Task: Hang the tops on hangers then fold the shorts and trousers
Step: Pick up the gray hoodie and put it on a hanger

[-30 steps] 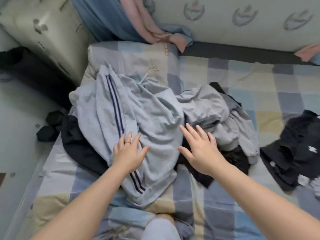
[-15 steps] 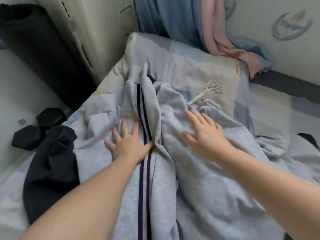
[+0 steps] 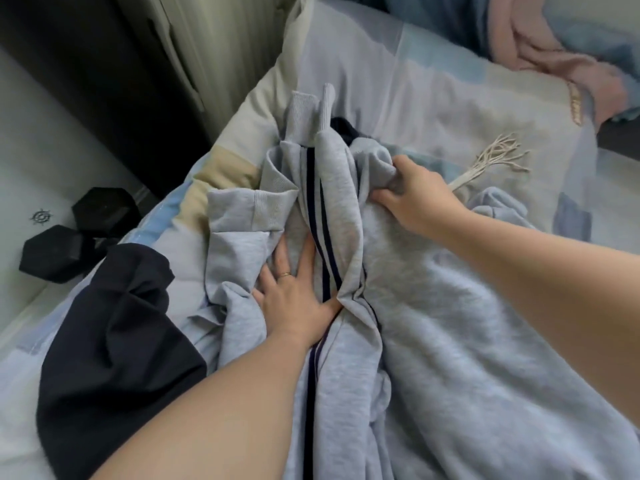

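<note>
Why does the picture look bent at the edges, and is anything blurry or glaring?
Head view: the wide lens slants the cupboard at the edge; light is soft, no glare; grey trousers, left hand and right hand look fairly sharp; the pink blanket is blurred.

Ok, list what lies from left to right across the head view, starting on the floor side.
From the left: black dumbbell → left hand, flat on the grey striped garment → right hand, gripping a bunch of that garment → cream tassel.

Bare forearms, no sleeves; thin gold ring (image 3: 285,274) on left hand (image 3: 294,299).
</note>
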Tool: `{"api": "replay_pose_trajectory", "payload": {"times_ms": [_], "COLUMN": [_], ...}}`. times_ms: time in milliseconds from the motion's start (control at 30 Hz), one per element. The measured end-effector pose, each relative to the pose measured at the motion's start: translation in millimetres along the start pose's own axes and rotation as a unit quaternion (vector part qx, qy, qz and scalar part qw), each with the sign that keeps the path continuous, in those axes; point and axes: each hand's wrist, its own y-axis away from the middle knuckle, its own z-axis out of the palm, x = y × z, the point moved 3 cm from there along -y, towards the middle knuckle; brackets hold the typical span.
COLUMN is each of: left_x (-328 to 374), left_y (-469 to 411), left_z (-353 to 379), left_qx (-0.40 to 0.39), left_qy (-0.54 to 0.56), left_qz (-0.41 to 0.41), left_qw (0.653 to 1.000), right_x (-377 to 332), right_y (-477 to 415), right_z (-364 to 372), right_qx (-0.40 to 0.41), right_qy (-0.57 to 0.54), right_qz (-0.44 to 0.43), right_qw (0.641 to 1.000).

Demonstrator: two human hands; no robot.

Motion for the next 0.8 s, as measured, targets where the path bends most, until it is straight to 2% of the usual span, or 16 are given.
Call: {"api": "replay_pose_trajectory", "payload": {"times_ms": [133, 367, 467, 567, 667, 733, 800], "left_x": [-1.2, 2.3, 11.4, 24.2, 40.9, 57.8, 80.3], "left_y": [-0.9, 25.2, 72.6, 128.9, 189.8, 229.0, 264.8], "left_z": [-3.8, -55.4, -94.2, -136.3, -178.8, -205.9, -226.0], "left_qx": [0.003, -0.138, -0.17, -0.188, -0.207, -0.207, -0.215], "left_qy": [0.031, 0.126, 0.266, 0.417, 0.511, 0.526, 0.501], "left_qz": [0.0, 0.016, 0.007, 0.008, -0.006, 0.001, 0.018], "left_qw": [1.0, 0.982, 0.949, 0.889, 0.834, 0.825, 0.838], "right_x": [-1.0, -10.2, -19.4, -22.2, -18.9, -12.8, -4.8], "right_y": [39.7, 152.2, 210.1, 275.1, 341.2, 386.6, 432.8], "right_z": [-0.9, -23.9, -45.0, -72.1, -104.7, -122.6, -136.7], "right_qx": [0.016, -0.01, 0.01, 0.016, 0.052, 0.069, 0.084], "right_qy": [-0.032, -0.116, -0.146, -0.151, -0.158, -0.161, -0.169], "right_qz": [0.006, 0.06, 0.071, 0.082, 0.087, 0.104, 0.12], "right_qw": [0.999, 0.991, 0.987, 0.985, 0.982, 0.979, 0.975]}}
